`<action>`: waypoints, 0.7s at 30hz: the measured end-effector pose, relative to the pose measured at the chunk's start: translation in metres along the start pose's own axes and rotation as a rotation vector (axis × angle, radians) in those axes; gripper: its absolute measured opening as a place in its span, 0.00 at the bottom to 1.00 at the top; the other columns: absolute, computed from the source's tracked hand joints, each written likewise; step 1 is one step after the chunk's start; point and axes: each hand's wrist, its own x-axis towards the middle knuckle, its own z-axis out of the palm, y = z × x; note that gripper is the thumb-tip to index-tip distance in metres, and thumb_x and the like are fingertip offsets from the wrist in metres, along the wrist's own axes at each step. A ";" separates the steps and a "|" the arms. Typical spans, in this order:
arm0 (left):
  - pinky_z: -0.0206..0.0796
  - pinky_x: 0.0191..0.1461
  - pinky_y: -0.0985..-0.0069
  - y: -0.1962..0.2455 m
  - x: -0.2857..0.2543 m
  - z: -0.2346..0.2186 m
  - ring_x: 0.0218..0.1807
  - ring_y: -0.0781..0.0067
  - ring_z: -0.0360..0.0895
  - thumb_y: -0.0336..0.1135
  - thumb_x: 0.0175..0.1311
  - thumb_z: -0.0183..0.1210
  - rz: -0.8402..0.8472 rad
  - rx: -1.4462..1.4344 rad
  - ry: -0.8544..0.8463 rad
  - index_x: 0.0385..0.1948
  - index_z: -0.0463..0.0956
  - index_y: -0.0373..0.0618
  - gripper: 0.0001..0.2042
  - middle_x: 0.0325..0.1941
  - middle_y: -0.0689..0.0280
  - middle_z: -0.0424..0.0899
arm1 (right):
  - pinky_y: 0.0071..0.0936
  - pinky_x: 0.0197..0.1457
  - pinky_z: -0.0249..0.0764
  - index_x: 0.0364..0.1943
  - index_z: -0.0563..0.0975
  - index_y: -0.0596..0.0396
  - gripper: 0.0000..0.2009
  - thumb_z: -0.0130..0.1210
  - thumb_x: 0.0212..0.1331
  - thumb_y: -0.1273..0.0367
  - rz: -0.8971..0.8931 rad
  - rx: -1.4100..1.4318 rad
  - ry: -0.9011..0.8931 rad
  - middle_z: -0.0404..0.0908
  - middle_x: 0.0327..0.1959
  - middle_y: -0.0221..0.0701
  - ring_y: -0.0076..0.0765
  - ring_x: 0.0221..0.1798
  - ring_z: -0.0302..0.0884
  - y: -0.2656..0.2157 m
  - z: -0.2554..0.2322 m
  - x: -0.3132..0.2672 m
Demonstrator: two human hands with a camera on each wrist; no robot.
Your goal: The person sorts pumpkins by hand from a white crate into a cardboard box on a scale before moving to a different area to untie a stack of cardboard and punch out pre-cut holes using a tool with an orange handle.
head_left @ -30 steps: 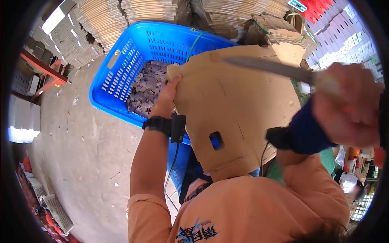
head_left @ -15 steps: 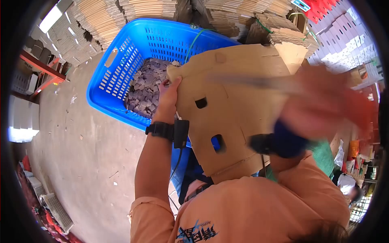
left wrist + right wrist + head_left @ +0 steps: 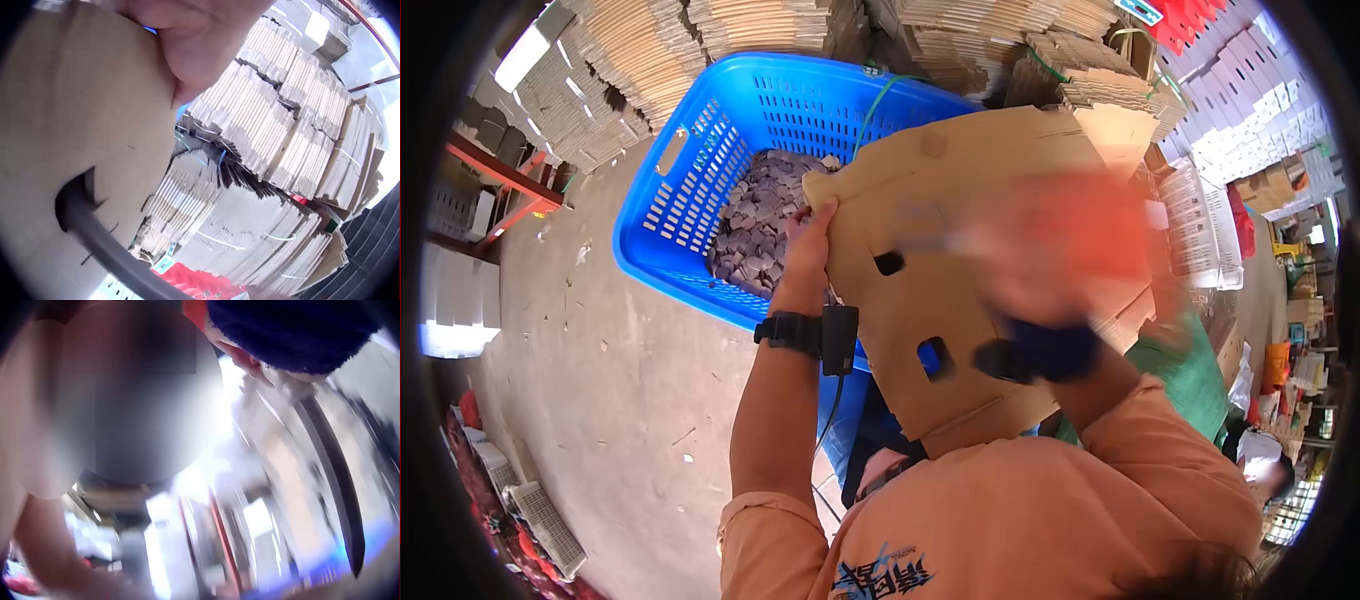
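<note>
In the head view a brown cardboard sheet [image 3: 940, 310] stands tilted against the blue basket, with two cut-out holes. At its left edge my left hand [image 3: 807, 245] grips the board, thumb on the near face. My right hand [image 3: 1040, 240], motion-blurred over the upper right of the board, holds a long pointed dark blade [image 3: 334, 472] by a pale handle [image 3: 294, 385]. From the left wrist, the blade [image 3: 125, 256] reaches to the upper hole [image 3: 65, 209] beside my left hand [image 3: 200, 47].
The blue basket [image 3: 635, 225] behind the board holds many small grey-brown cardboard scraps [image 3: 755, 220]. Stacks of flattened cardboard [image 3: 770, 25] line the back. Pale stacked cartons [image 3: 1230, 90] stand at the back right, and a green sack [image 3: 1185, 375] lies at my right. Concrete floor [image 3: 600, 400] stretches left.
The upper hole, absent a second ago, shows half a second ago and now. My right hand has swung leftward over the board with the blade. My left hand keeps its grip on the edge.
</note>
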 end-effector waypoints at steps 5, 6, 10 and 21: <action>0.71 0.44 0.70 -0.001 0.005 0.000 0.44 0.65 0.74 0.45 0.50 0.65 0.027 0.008 -0.019 0.55 0.55 0.36 0.36 0.47 0.52 0.72 | 0.31 0.46 0.68 0.47 0.70 0.52 0.14 0.54 0.56 0.71 0.111 -0.128 -0.013 0.72 0.41 0.34 0.31 0.44 0.69 0.056 0.071 -0.006; 0.71 0.44 0.70 0.002 -0.003 0.002 0.44 0.65 0.74 0.46 0.50 0.65 0.032 -0.011 -0.031 0.55 0.55 0.36 0.36 0.48 0.52 0.71 | 0.31 0.46 0.68 0.47 0.70 0.52 0.14 0.54 0.56 0.71 0.114 -0.090 -0.007 0.72 0.41 0.33 0.31 0.43 0.69 0.053 0.061 -0.002; 0.71 0.44 0.70 -0.016 0.021 -0.010 0.43 0.67 0.75 0.44 0.56 0.61 -0.064 0.038 0.013 0.50 0.63 0.37 0.26 0.45 0.58 0.74 | 0.30 0.45 0.67 0.46 0.69 0.52 0.14 0.54 0.56 0.71 -0.007 0.093 0.032 0.72 0.41 0.33 0.31 0.43 0.69 -0.015 -0.020 0.019; 0.70 0.43 0.71 -0.028 0.024 -0.016 0.42 0.67 0.74 0.45 0.51 0.64 0.006 0.029 0.001 0.52 0.59 0.37 0.32 0.43 0.55 0.73 | 0.29 0.43 0.67 0.45 0.69 0.51 0.12 0.54 0.56 0.71 0.093 -0.048 0.048 0.71 0.39 0.32 0.30 0.41 0.68 0.037 0.025 0.008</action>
